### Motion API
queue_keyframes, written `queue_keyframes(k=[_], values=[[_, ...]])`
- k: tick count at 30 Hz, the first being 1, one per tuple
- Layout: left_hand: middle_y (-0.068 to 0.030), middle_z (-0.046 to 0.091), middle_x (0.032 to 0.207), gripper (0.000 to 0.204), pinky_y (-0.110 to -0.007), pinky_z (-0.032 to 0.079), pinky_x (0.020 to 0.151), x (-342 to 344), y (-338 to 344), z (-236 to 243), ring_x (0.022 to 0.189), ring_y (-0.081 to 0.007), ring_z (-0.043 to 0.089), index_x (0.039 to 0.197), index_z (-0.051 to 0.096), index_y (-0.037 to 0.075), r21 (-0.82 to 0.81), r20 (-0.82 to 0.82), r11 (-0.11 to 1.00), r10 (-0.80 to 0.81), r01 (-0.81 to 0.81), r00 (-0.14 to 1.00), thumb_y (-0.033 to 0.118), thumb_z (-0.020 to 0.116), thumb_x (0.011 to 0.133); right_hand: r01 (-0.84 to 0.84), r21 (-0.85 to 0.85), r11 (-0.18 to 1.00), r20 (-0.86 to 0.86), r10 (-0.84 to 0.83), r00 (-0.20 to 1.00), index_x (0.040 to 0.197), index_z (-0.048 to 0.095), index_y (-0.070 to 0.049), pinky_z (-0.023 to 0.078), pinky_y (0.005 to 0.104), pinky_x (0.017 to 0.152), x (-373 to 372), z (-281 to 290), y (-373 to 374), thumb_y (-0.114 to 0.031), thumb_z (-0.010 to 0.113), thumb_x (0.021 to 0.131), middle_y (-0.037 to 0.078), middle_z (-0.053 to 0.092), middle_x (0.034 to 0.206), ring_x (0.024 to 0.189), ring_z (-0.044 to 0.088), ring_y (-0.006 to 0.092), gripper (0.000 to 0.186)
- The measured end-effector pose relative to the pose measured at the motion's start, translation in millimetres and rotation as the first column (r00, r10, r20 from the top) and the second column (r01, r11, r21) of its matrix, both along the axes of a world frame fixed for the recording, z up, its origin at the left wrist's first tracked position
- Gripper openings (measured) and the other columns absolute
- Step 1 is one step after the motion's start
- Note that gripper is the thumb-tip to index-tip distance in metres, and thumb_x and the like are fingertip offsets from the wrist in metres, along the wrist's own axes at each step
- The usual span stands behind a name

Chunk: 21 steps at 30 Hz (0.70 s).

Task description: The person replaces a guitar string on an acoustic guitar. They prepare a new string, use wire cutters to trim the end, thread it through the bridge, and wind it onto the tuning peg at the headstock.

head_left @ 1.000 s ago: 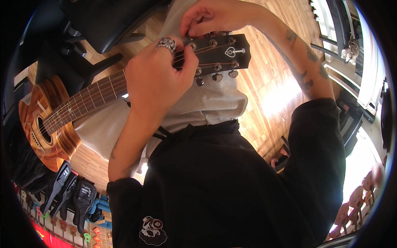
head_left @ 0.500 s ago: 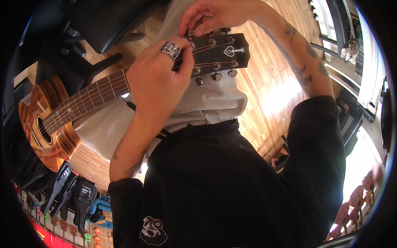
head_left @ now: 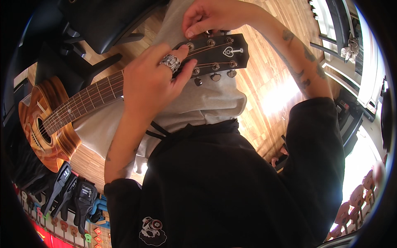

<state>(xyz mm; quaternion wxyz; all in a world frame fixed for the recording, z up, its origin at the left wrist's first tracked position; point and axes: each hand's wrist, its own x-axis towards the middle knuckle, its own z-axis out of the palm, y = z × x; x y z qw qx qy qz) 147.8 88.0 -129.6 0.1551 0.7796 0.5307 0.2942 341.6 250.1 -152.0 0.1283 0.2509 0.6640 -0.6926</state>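
An acoustic guitar point(head_left: 66, 142) with a glossy brown striped body lies across my lap, its neck point(head_left: 93, 93) slanting up to the right. The black headstock point(head_left: 225, 56) carries a white heart-shaped emblem and metal tuning posts. My left hand point(head_left: 151, 78), wearing a wide silver ring point(head_left: 170, 63), lies over the neck end of the headstock; its thumb and index finger are apart and the other fingers are hidden. My right hand point(head_left: 209, 18) has its fingers curled at the far edge, thumb and index closed around a mostly hidden tuning peg. Nearer tuning pegs point(head_left: 215, 77) stick out untouched.
Grey trousers point(head_left: 206, 97) lie beneath the headstock. A black padded seat point(head_left: 107, 20) stands at far left. Black gig bags point(head_left: 84, 198) and several small hanging guitars point(head_left: 64, 226) are at lower left. More guitars point(head_left: 343, 213) hang at lower right, above wooden flooring point(head_left: 269, 78).
My left thumb and index finger have parted, and that hand has shifted slightly left. My right hand has moved little, its thumb now lower at the headstock's far edge.
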Motion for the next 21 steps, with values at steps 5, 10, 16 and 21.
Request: queue_keyframes(k=[5,10,16,21], values=[[-0.0069,0.060,0.086,0.042,-0.035,0.050,0.065,0,-7,9,0.075,-0.0248,0.060,0.102,0.073,0.004,-0.070,-0.062,0.997,-0.023,0.018,0.998,0.026,0.086,0.069,0.020,0.018,1.000,-0.112,-0.018,0.994,0.097,0.069,0.001,0.049,0.0227,0.060,-1,-9,-3,-0.019,0.066,0.095,0.002,0.070,0.079,0.069,0.061,0.0066,0.020],[-0.0087,0.059,0.096,0.056,-0.038,0.050,0.076,10,-16,24,0.089,-0.0272,0.059,0.110,0.067,0.000,-0.200,-0.101,0.979,0.029,-0.049,0.994,0.029,0.085,0.066,0.058,0.131,0.990,-0.156,-0.037,0.987,0.096,0.068,0.002,0.047,0.0237,0.059,-1,-13,-9,-0.018,0.067,0.094,0.003,0.068,0.073,0.067,0.059,0.0065,0.020],[-0.0075,0.057,0.098,0.063,-0.039,0.049,0.078,13,-19,21,0.090,-0.0286,0.057,0.112,0.064,-0.001,-0.187,-0.154,0.980,0.031,-0.060,0.988,0.026,0.086,0.059,0.069,0.142,0.987,-0.190,-0.042,0.981,0.096,0.063,0.000,0.042,0.0236,0.055,-4,-9,-7,-0.018,0.067,0.094,0.000,0.063,0.067,0.062,0.055,0.0054,0.018],[-0.0074,0.057,0.098,0.061,-0.038,0.049,0.079,9,-18,18,0.091,-0.0287,0.057,0.110,0.065,-0.001,-0.208,-0.091,0.976,0.040,-0.059,0.995,0.021,0.088,0.057,0.002,0.067,0.998,-0.022,-0.001,1.000,0.101,0.063,0.000,0.044,0.0235,0.057,-12,1,-5,-0.017,0.067,0.094,0.001,0.064,0.069,0.064,0.056,0.0061,0.018]])
